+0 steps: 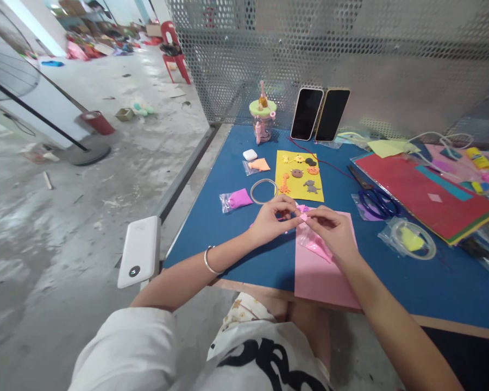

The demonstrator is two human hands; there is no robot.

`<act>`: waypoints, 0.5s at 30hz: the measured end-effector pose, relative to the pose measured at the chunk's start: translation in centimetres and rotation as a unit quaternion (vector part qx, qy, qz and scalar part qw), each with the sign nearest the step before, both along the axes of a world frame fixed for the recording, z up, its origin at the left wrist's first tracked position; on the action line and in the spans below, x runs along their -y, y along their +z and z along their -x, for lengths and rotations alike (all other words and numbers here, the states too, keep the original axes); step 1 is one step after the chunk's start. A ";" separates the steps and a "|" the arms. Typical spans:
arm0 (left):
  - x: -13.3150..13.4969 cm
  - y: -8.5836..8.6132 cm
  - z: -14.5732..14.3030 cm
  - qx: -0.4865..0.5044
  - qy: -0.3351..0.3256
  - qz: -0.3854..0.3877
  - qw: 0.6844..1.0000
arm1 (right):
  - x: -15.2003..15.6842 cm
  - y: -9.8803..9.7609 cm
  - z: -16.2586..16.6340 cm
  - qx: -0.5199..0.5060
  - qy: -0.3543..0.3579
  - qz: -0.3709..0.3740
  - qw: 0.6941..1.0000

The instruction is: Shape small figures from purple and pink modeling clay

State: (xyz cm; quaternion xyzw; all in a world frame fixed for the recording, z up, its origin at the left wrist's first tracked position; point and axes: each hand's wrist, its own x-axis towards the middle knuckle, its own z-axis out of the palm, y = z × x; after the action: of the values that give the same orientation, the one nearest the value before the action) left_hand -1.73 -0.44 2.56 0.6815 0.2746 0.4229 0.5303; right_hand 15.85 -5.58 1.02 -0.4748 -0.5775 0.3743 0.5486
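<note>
Both my hands meet over a pink sheet [321, 271] on the blue table [236, 239]. My left hand [272, 219] and my right hand [331, 231] each pinch a small lump of pink clay [303, 215] between the fingertips. A clear bag with more pink clay [315, 245] lies under my right hand. Just beyond is a yellow sheet [298, 175] carrying several small clay animals. A bagged magenta clay piece [237, 200] and a thin ring [263, 190] lie left of my hands.
Two phones [320, 114] lean against the perforated metal wall. A pink-and-green cup [262, 118], blue scissors [377, 200], a red sheet stack [427, 201] and bagged clay fill the right side. A white power bank [139, 251] sits at the table's left corner.
</note>
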 end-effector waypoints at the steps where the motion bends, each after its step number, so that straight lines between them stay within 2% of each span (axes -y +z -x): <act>1: 0.0 0.0 0.0 0.000 0.003 0.007 1.000 | 0.0 0.0 0.0 -0.002 0.000 0.002 1.000; 8: -0.1 -0.7 -0.2 0.014 0.010 0.063 0.998 | -0.2 -0.2 0.1 -0.019 0.009 0.002 1.000; 15: -0.1 -0.7 -0.2 0.014 0.017 0.072 0.997 | -0.3 -0.4 0.2 -0.021 0.007 -0.005 1.000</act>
State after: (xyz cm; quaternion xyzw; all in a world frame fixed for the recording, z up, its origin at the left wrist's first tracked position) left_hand -1.52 -0.36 1.90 0.6305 0.3084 0.4205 0.5749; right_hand 15.69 -5.31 0.66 -0.4597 -0.5710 0.3857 0.5603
